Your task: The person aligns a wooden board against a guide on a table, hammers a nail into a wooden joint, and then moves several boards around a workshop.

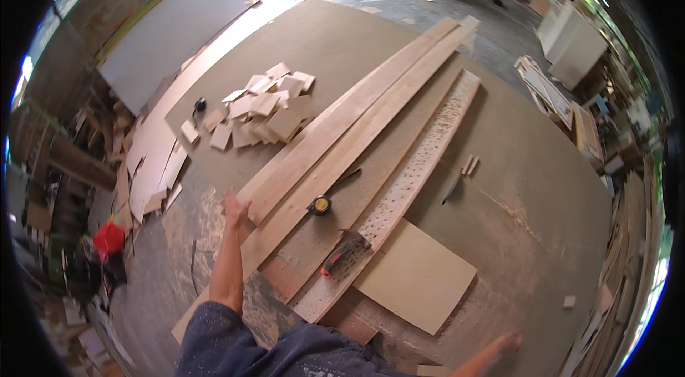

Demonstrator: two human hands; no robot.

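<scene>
My left hand (233, 207) reaches forward with fingers spread, resting on the near left edge of several long wooden planks (357, 116) that lie diagonally on a big brown board (335, 34). A yellow and black tape measure (321, 204) sits on the planks just right of that hand. A long perforated strip (421, 163) lies beside the planks, with a red-handled tool (342, 254) on its near end. My right hand (508, 342) rests low at the right on the dusty board, holding nothing.
A heap of small wood offcuts (260, 109) lies at the left of the board. A pale rectangular panel (417, 277) lies near me. Scrap wood and a red object (108, 238) crowd the left floor. White cabinets (574, 45) stand at the far right.
</scene>
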